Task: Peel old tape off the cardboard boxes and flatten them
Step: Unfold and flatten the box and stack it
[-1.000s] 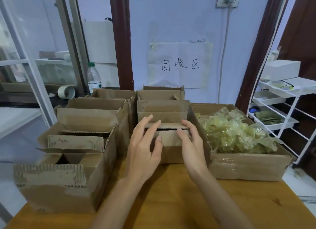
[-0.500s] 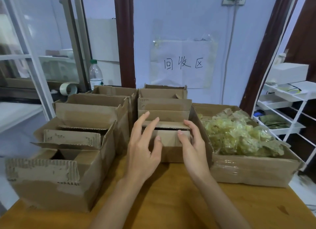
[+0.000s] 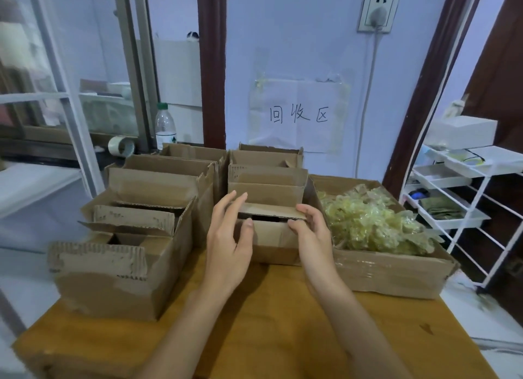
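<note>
**Hands settle on the small box at the middle of the desk**

Since the earlier frames little has shifted: both hands stay at the same small cardboard box (image 3: 271, 240), and the view has tilted slightly upward, showing more of the wall.

The left hand (image 3: 226, 242) lies against the box's left side, fingers straight and spread, the thumb touching the front face; its grip is apart, not curled round anything. The right hand (image 3: 311, 231) has its fingers curled over the right end of the box's top flap (image 3: 271, 210) with the thumb on the front face below, so its grip is clamped on the small cardboard box.

That box stands on the wooden desk (image 3: 283, 322) near the middle, at the front of a row of open boxes (image 3: 266, 180) running toward the desk's far edge. At the left edge stands a larger open box (image 3: 113, 276) with torn flaps, and more boxes (image 3: 164, 180) behind it. Along the right edge sits a wide box (image 3: 396, 274) filled with crumpled yellowish tape (image 3: 368, 223).

Beyond the far edge, a paper sign (image 3: 297, 115) is taped to the wall. A plastic bottle (image 3: 165, 126) and a tape roll (image 3: 121, 146) stand at far left; a white rack (image 3: 464, 191) stands to the right.
</note>
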Demonstrator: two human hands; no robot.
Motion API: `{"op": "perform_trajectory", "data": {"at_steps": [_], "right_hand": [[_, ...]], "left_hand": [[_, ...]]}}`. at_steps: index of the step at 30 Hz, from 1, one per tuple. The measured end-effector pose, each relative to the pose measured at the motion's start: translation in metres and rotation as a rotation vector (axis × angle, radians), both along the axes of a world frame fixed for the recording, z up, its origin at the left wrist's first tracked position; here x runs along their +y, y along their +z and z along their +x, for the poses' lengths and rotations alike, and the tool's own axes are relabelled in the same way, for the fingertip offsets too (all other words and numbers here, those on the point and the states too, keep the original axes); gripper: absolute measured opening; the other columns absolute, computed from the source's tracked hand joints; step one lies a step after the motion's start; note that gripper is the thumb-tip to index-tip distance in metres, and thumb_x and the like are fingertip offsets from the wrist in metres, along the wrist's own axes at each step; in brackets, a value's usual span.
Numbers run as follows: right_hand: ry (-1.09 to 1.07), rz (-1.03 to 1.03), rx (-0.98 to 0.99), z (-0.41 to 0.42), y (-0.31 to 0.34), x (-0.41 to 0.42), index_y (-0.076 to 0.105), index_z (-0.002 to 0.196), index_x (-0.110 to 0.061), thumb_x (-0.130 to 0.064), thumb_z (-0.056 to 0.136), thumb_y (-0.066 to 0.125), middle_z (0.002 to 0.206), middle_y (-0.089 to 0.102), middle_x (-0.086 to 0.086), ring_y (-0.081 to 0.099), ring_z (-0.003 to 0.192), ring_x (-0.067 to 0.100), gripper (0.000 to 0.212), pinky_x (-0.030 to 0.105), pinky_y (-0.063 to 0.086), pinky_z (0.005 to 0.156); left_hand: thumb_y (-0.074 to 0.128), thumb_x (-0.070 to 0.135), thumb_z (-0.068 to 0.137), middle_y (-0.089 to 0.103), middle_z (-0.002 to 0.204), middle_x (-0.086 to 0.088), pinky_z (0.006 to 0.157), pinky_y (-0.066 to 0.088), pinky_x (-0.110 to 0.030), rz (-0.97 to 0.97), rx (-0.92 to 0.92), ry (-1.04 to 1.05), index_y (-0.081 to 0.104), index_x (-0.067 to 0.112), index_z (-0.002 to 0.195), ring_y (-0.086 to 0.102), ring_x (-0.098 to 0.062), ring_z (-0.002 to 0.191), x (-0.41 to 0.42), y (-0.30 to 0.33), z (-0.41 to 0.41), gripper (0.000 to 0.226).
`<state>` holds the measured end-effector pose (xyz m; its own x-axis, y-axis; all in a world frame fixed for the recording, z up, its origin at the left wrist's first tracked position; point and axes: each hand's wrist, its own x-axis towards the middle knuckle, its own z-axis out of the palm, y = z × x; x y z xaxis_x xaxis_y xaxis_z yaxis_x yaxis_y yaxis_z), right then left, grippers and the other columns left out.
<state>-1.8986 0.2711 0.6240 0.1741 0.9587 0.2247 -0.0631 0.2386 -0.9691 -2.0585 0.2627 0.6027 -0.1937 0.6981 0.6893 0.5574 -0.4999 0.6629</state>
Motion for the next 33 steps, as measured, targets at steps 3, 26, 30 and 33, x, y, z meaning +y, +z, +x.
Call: {"op": "perform_trajectory", "data": {"at_steps": [3, 26, 30, 33], "right_hand": [[0.008, 0.003, -0.017, 0.002, 0.003, -0.005, 0.062, 0.123, -0.029, -0.014, 0.101, 0.062, 0.123, 0.064, -0.01, 0.06, 0.112, 0.003, 0.028, 0.023, 0.05, 0.088], [-0.119, 0.119, -0.309, 0.008, 0.001, -0.032, 0.069, 0.112, -0.025, -0.039, 0.1, 0.064, 0.104, 0.067, -0.021, 0.057, 0.089, -0.024, 0.019, -0.001, 0.042, 0.068], [-0.113, 0.137, -0.285, 0.008, -0.002, -0.041, 0.067, 0.102, -0.034, -0.041, 0.1, 0.064, 0.095, 0.071, -0.015, 0.065, 0.081, -0.01, 0.008, 0.005, 0.046, 0.067], [-0.122, 0.133, -0.269, 0.006, -0.003, -0.043, 0.068, 0.101, -0.032, -0.042, 0.098, 0.066, 0.096, 0.072, -0.013, 0.066, 0.086, -0.009, 0.011, 0.005, 0.047, 0.069]], "left_hand": [[0.055, 0.018, 0.107, 0.043, 0.156, 0.013, 0.108, 0.021, 0.001, -0.062, -0.057, -0.017, 0.054, 0.026, 0.149, 0.033, 0.011, 0.141, -0.006, 0.005, 0.001, 0.043], [0.064, -0.003, 0.092, 0.029, 0.164, 0.025, 0.122, 0.028, -0.029, -0.303, -0.185, -0.33, 0.024, 0.048, 0.16, 0.025, 0.005, 0.151, -0.038, 0.005, -0.022, 0.094], [0.064, 0.005, 0.098, 0.043, 0.15, 0.029, 0.115, 0.033, -0.024, -0.347, -0.408, -0.376, 0.035, 0.049, 0.154, 0.04, 0.014, 0.135, -0.052, 0.008, -0.018, 0.077], [0.066, 0.015, 0.1, 0.044, 0.152, 0.02, 0.112, 0.035, -0.028, -0.42, -0.433, -0.362, 0.042, 0.047, 0.153, 0.04, 0.001, 0.136, -0.052, 0.017, -0.019, 0.066]]}}
